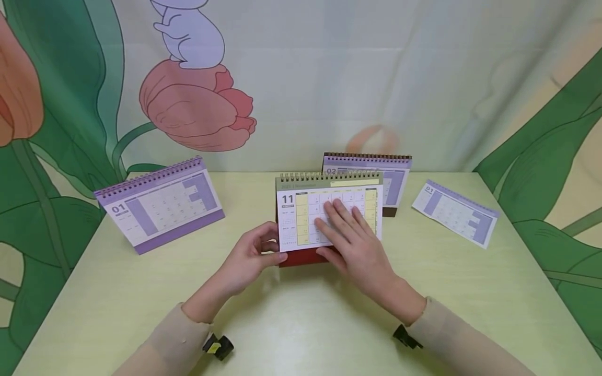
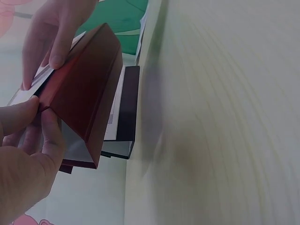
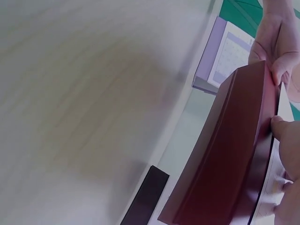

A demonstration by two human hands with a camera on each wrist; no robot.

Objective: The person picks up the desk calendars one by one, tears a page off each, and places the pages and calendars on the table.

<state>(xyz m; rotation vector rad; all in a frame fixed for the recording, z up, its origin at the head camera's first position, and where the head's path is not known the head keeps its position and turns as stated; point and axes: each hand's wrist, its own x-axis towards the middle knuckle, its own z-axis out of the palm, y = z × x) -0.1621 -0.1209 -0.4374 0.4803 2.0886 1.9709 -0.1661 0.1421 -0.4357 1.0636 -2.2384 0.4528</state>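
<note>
A spiral-bound desk calendar (image 1: 288, 230) with green header and yellow columns shows the November page, 11. Its dark red stand (image 3: 225, 154) is tilted and held off the table, as both wrist views show. My left hand (image 1: 251, 253) pinches the lower left edge of this calendar between thumb and fingers. Spread nearly straight, the fingers of my right hand (image 1: 359, 243) lie flat across the page. The right thumb touches the red stand just below the page's lower edge.
A purple January calendar (image 1: 164, 206) stands at the left. Partly hidden behind the held one is a February calendar (image 1: 397, 183) with a dark base. One loose January sheet (image 1: 453, 214) lies at the right of the pale table (image 1: 301, 334). A printed curtain (image 1: 329, 94) hangs behind.
</note>
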